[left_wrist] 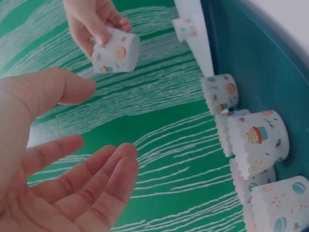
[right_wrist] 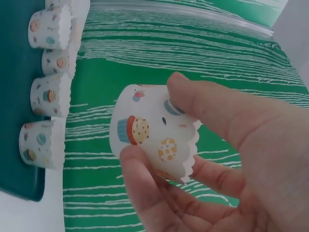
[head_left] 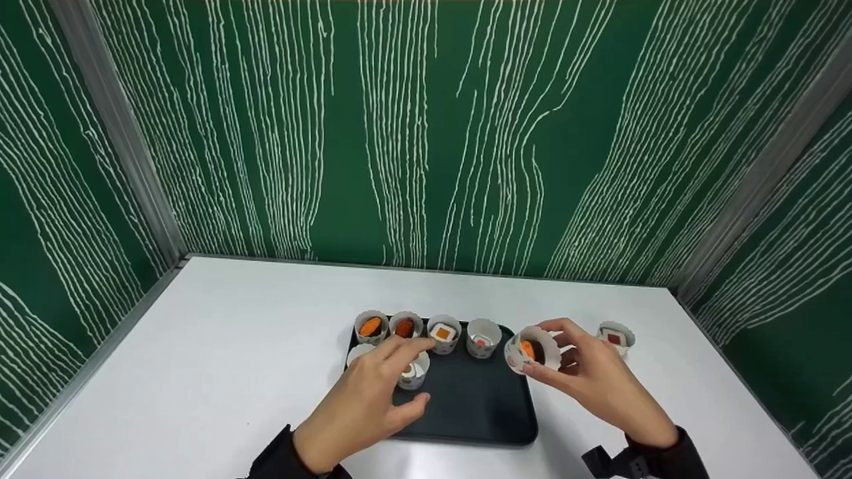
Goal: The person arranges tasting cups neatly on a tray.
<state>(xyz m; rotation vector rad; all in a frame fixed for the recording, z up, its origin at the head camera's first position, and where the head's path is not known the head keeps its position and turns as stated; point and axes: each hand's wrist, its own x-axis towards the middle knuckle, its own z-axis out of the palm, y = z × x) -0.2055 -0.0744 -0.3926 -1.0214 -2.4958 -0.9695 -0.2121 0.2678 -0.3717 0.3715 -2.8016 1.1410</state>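
Observation:
My right hand point(head_left: 592, 372) holds a white paper baking cup point(head_left: 514, 354) by its sides, thumb and fingers pinching the wall, just past the right edge of the dark tray point(head_left: 466, 409). Inside that cup lies an orange-topped, dark-sided piece resembling sushi. Cupcake prints and a scalloped rim show on the cup in the right wrist view. Over the tray's left part hovers my left hand point(head_left: 366, 399), its fingers spread and relaxed, holding nothing. It partly hides a cup point(head_left: 414, 376) with a white piece and another cup point(head_left: 358, 352) behind it.
Along the tray's back edge stand several filled cups, among them one with an orange piece point(head_left: 371, 326) and one with a white-and-orange piece point(head_left: 444, 334). Another cup point(head_left: 616, 336) stands on the white table point(head_left: 253, 332) right of the tray. Green, white-streaked walls point(head_left: 452, 133) enclose the table.

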